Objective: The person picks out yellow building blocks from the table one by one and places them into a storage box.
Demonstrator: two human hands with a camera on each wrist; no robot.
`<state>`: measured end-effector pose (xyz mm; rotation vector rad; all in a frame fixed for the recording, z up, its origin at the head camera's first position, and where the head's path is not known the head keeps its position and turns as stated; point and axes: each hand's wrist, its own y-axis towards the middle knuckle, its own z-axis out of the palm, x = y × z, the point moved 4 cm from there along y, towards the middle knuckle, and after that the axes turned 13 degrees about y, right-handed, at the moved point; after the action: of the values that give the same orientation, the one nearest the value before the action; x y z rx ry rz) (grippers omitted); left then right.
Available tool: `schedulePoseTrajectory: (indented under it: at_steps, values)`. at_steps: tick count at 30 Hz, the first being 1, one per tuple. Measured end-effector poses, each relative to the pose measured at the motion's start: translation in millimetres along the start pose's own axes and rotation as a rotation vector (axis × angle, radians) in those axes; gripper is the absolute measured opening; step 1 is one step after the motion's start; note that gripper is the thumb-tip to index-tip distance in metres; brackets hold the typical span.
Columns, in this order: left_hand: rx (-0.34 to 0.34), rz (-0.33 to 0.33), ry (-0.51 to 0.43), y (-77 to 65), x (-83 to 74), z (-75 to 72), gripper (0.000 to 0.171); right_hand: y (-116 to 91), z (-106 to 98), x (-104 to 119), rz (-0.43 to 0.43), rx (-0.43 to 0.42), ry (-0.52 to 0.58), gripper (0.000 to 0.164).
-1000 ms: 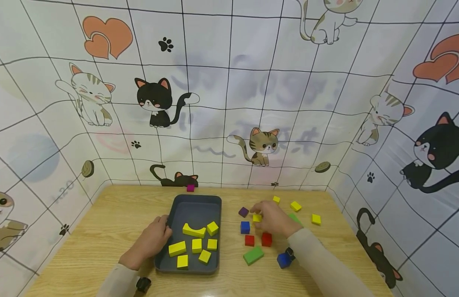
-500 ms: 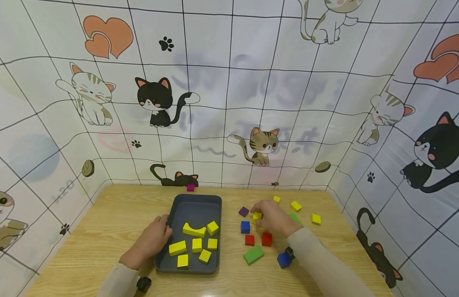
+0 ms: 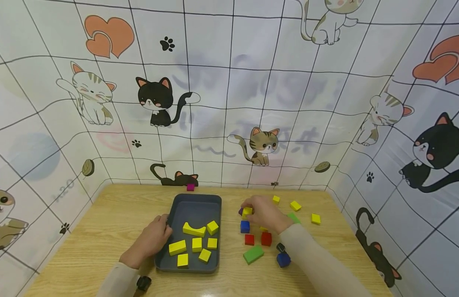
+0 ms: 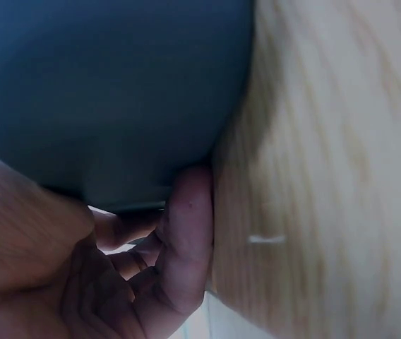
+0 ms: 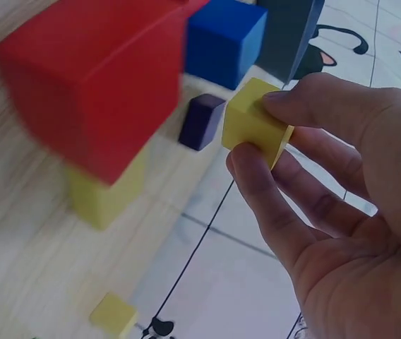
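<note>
A yellow block (image 5: 251,120) is pinched between the thumb and fingertips of my right hand (image 3: 267,214). In the head view the block overlaps a dark purple block (image 5: 202,121), and a blue block (image 3: 245,227) sits just nearer. My left hand (image 3: 152,236) grips the left side of a dark grey tray (image 3: 194,206), its curled fingers against the tray's wall in the left wrist view. Several yellow blocks, one of them an arch-shaped piece (image 3: 194,229), lie in the near part of the tray.
Right of the tray lie two red blocks (image 3: 266,239), a flat green block (image 3: 253,255) and another blue block (image 3: 283,259). Farther back are loose yellow blocks (image 3: 295,205) and a partly covered green one (image 3: 294,218). A magenta block (image 3: 190,187) sits at the wooden table's back edge.
My right hand has lifted the yellow block and moved it a little left, over the purple block. The left hand and the tray stay in place.
</note>
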<state>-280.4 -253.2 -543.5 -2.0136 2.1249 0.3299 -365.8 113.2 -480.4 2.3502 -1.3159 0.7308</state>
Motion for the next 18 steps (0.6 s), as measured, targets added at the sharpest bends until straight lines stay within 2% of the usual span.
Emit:
schedulePoseTrajectory:
  at_steps: [9,14,18]
  values:
    - [0.0,0.003,-0.007,0.3,0.0,1.2,0.053,16,10,32,-0.115,-0.008,-0.017,0.037]
    - [-0.008,0.005,-0.007,0.3,-0.8,0.6,0.053,28,20,49,-0.141,0.001,0.005,0.037]
    - [-0.009,0.004,-0.007,-0.5,-1.4,-0.5,0.054,40,32,64,-0.174,0.006,-0.021,0.036]
